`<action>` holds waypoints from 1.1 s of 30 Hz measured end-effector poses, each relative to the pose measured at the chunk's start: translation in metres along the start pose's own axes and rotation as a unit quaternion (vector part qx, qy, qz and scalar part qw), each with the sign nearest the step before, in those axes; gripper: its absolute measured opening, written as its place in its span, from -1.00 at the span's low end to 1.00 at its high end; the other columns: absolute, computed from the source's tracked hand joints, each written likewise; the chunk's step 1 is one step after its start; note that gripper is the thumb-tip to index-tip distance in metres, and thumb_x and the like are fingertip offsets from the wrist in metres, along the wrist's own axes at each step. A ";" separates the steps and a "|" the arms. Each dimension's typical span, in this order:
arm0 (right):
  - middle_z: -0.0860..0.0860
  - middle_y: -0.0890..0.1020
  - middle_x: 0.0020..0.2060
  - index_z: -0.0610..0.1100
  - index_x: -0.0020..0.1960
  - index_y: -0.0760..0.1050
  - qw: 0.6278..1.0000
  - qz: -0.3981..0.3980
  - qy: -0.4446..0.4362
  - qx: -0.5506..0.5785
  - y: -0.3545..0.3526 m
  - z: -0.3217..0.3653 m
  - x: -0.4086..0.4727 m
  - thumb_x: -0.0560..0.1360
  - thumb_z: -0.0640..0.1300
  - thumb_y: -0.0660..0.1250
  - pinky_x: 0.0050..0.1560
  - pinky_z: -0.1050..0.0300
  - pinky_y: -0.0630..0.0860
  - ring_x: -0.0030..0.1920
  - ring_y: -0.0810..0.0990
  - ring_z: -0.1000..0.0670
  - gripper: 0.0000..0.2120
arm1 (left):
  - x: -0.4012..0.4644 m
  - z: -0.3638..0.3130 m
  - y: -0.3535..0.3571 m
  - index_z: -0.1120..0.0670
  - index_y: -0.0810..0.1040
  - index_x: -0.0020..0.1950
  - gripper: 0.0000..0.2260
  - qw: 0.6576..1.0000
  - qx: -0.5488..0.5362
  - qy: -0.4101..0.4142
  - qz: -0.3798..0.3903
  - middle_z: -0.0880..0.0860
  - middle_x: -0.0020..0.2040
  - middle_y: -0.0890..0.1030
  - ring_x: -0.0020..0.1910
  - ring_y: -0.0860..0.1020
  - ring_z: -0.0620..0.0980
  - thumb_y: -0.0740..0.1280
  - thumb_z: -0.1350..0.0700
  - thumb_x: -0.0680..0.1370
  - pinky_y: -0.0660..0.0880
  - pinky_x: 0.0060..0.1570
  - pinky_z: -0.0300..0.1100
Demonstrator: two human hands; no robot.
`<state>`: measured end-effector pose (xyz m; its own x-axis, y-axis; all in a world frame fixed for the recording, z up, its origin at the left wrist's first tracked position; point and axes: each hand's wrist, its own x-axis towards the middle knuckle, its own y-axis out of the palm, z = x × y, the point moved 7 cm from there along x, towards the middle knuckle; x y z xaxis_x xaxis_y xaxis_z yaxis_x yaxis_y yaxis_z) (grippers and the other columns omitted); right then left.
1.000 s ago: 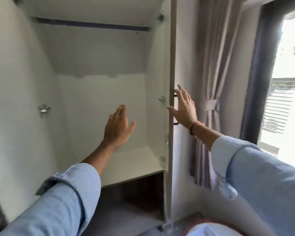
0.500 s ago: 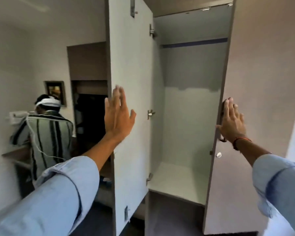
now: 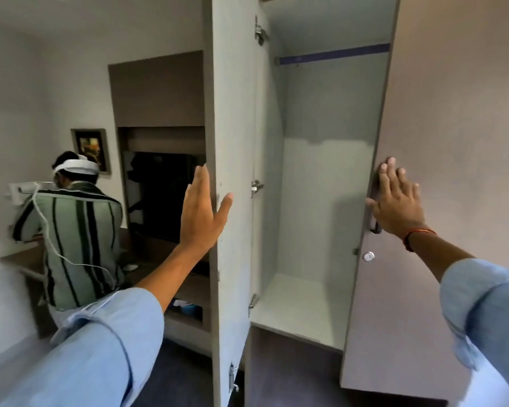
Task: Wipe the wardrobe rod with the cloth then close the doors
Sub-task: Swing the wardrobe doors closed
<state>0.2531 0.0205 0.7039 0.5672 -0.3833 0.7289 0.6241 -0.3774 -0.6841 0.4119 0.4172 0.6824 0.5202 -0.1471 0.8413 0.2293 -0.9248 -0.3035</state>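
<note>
The wardrobe stands half open, its pale inside and white shelf (image 3: 300,306) showing between two doors. A dark blue rod (image 3: 335,55) runs across the top of the compartment. My left hand (image 3: 202,214) is flat and open at the free edge of the left door (image 3: 232,259), thumb on its inner face. My right hand (image 3: 398,201) lies flat with spread fingers on the outer face of the right door (image 3: 441,171), over its dark handle (image 3: 375,227). No cloth is in view.
A person in a striped shirt (image 3: 77,239) stands with their back to me at a desk at the left. Behind the left door is a dark wall unit (image 3: 159,186). A round lock (image 3: 368,256) sits below the right door's handle.
The view swung left, bringing the room and the person into sight. Both doors have swung inward and the gap between them is narrower. My hands stay flat on the doors.
</note>
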 end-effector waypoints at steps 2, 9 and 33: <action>-0.16 -0.06 0.62 -0.23 0.60 -0.03 1.000 0.001 -0.004 -0.026 0.011 -0.007 0.004 0.58 0.03 0.23 0.46 -0.34 0.20 0.57 0.10 -0.28 -0.26 | -0.003 -0.033 0.029 0.03 -0.04 0.60 -0.41 0.997 0.011 0.075 0.034 -0.08 0.60 0.01 0.59 -0.01 -0.12 0.09 -0.15 0.65 0.04 0.58 0.04; -0.23 -0.10 0.61 -0.27 0.60 -0.08 0.993 0.041 -0.075 -0.076 0.029 0.037 0.012 0.62 -0.05 0.16 0.52 -0.25 0.17 0.57 0.10 -0.31 -0.31 | -0.010 -0.092 0.107 0.13 0.01 0.60 -0.49 0.972 0.100 0.205 0.052 0.06 0.63 0.07 0.59 0.11 -0.02 0.09 0.10 0.68 0.19 0.53 0.06; -0.10 -0.16 0.62 -0.17 0.62 -0.10 0.994 0.070 -0.075 -0.037 0.069 0.007 0.060 0.65 -0.11 0.08 0.57 -0.25 0.09 0.61 -0.04 -0.22 -0.39 | 0.075 -0.131 0.329 0.14 -0.11 0.60 -0.23 0.947 0.179 0.142 0.226 0.14 0.63 -0.09 0.61 -0.01 0.12 0.32 0.28 0.55 0.05 0.56 0.16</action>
<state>0.3338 -0.0223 0.7008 0.7229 -0.3089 0.6180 0.4947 -0.3929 -0.7751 0.4182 0.0557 0.7041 0.4011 -0.6349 0.6603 0.3266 -0.5743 -0.7507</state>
